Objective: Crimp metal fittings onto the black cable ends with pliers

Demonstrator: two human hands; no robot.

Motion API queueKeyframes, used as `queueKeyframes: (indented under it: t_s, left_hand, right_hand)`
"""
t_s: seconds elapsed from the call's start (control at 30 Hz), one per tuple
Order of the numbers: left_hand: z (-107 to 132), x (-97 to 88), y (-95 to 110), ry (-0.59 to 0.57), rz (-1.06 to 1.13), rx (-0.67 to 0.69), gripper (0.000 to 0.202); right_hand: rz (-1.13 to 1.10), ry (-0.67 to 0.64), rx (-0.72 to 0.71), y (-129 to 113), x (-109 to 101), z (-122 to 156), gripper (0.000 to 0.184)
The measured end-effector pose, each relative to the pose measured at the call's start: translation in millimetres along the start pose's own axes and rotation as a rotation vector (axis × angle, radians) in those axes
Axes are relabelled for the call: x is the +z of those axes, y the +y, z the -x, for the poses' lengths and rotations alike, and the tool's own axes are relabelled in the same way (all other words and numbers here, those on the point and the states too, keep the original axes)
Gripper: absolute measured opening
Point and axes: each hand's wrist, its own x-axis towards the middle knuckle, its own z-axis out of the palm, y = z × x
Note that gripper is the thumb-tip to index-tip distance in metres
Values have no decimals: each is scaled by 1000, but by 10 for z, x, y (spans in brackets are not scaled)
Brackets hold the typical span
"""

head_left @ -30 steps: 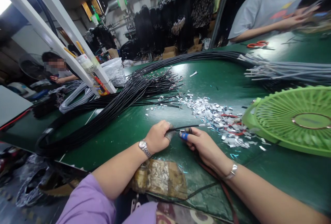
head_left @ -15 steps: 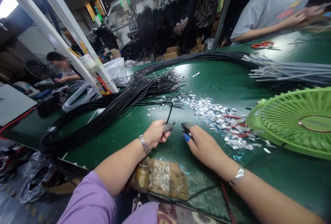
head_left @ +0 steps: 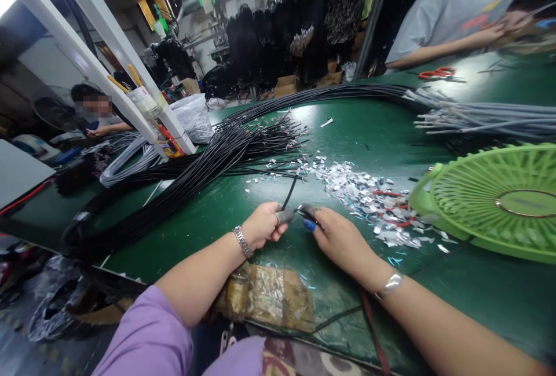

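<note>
My left hand (head_left: 264, 226) is closed around the end of a thin black cable (head_left: 289, 193), which rises from the fist toward the big cable bundle (head_left: 204, 167). Its fingertips wear grey covers. My right hand (head_left: 340, 240) sits just to the right, fingers pinched at the same cable end, with a grey cover on one finger and a blue one on another. Both hands meet over the green table (head_left: 226, 214). A watch is on my left wrist and a bracelet on my right.
Silver foil scraps (head_left: 369, 199) lie scattered right of the hands. A green fan grille (head_left: 490, 199) lies at the right. Grey cables (head_left: 478, 115) and red scissors (head_left: 436, 73) lie farther back. A taped cardboard pad (head_left: 269, 298) sits at the near edge. Other people work behind.
The cable end swung from lying sideways between my hands to pointing up and away. My hands parted briefly, then closed together again at the cable tip.
</note>
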Motion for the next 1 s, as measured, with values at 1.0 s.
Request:
queueKeyframes:
  t_s: [1.0]
  left_hand:
    - [-35,56,-5,76,-108,4,36]
  right_hand:
    - [-57,-72,25,68,22,-35,20]
